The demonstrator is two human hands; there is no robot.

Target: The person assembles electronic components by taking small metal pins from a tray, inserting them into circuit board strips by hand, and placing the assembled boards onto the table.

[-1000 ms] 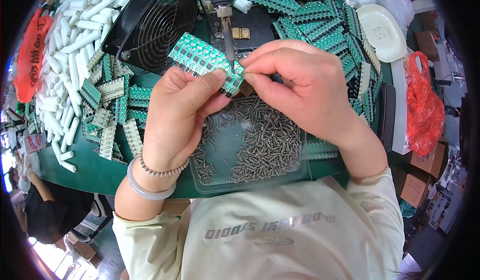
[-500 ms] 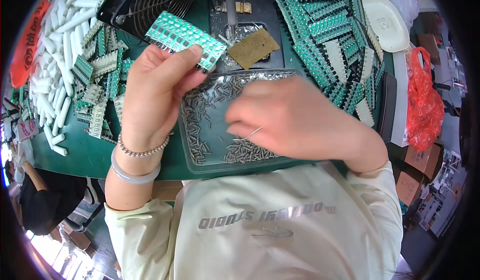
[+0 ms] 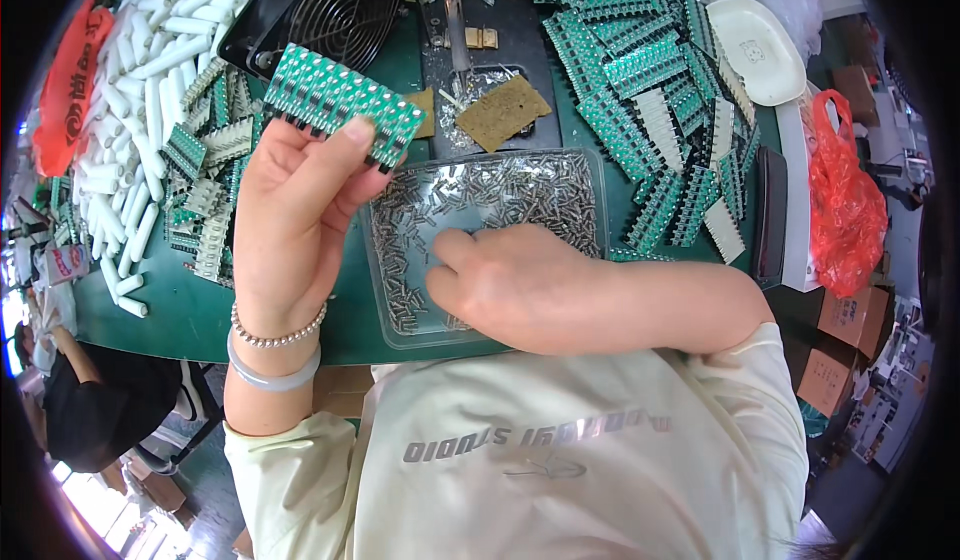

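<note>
A bright workroom lies around a green table (image 3: pixel 350 332), the view bending toward its rim; with the clock centred on the clear tray (image 3: pixel 418 228), a seated person in dark clothes (image 3: pixel 105 410) is at eight o'clock, and cardboard boxes (image 3: pixel 850 320) with faint print lie between three and four. Dark lettering and a swirl-like emblem mark a red bag (image 3: pixel 75 90) between nine and ten; raised letters, upside down here, and an outline logo cross the pale shirt (image 3: pixel 540 410) at six; the white dish (image 3: pixel 757 52) at two bears a tiny figure.

White tubes (image 3: pixel 150 140) spread toward ten, beside a heap of circuit boards (image 3: pixel 185 150); a black fan (image 3: pixel 345 20) stands at eleven; the soldering iron (image 3: pixel 455 30) points down at twelve, above a brown plate (image 3: pixel 503 113); a larger stack of boards (image 3: pixel 640 65) fills one to two, and a crumpled red plastic bag (image 3: pixel 845 200) hangs at three.

The left hand (image 3: pixel 300 180) pinches a green circuit board strip (image 3: pixel 345 105) between thumb and fingers at half past ten, overlapping the fan's lower edge; the right hand (image 3: pixel 500 280), fingers curled, is over the tray, hiding part of the small metal pieces (image 3: pixel 545 195); its fingertips are obscured, so I cannot tell whether it grips one.
</note>
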